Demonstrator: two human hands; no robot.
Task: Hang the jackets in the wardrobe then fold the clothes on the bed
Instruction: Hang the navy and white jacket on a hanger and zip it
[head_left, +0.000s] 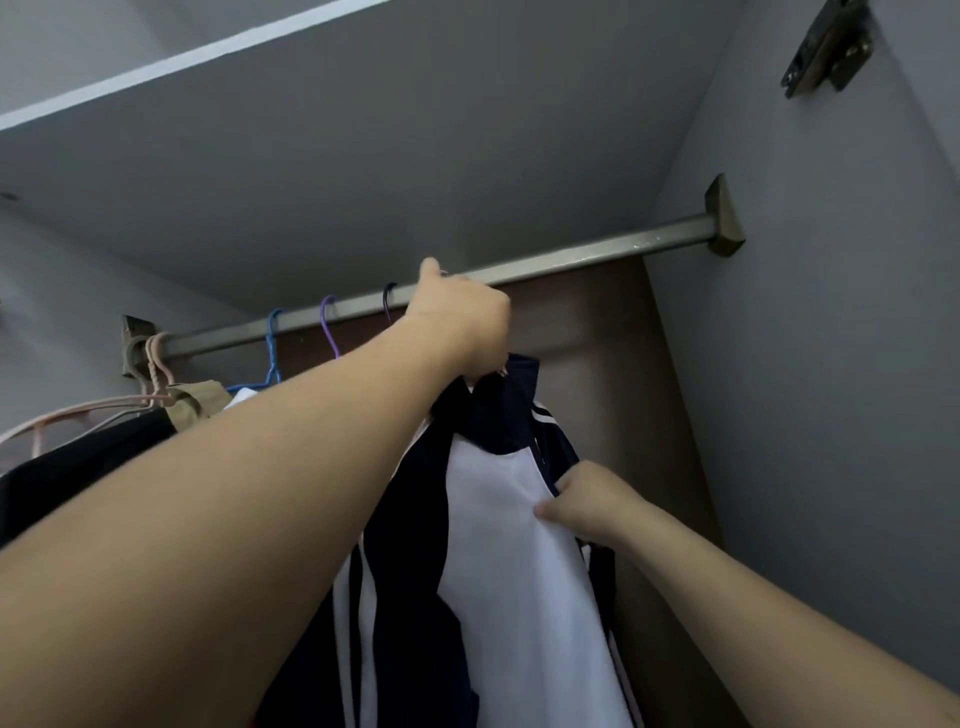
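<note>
- Nearest the camera, two bare forearms reach up from the lower corners of the frame into the wardrobe (831, 312).
- The right hand (587, 504), lower right of centre, pinches the white front of a navy and white jacket (498, 545) between thumb and curled fingers, close to a navy seam.
- The jacket hangs down the middle of the frame, its navy collar uppermost and its white panel facing the camera, with white stripes along the navy sleeves.
- The left hand (460, 322), above centre, is clenched at the top of the jacket's collar, with the thumb raised against the rail (571, 254); what the fingers hold is hidden behind the hand.
- The metal rail runs from the left of the frame up to a bracket (724, 218) on the right wall.
- Left of the hand, a dark hook (388, 301), a purple hanger (328, 325) and a blue hanger (271, 343) hang on the rail.
- At the far left end, pink hangers (156, 364) carry a tan garment (200, 397) and a black garment (78, 478).
- Above the rail is the grey underside of a shelf (363, 130), and a hinge (828, 47) sits at the upper right.
</note>
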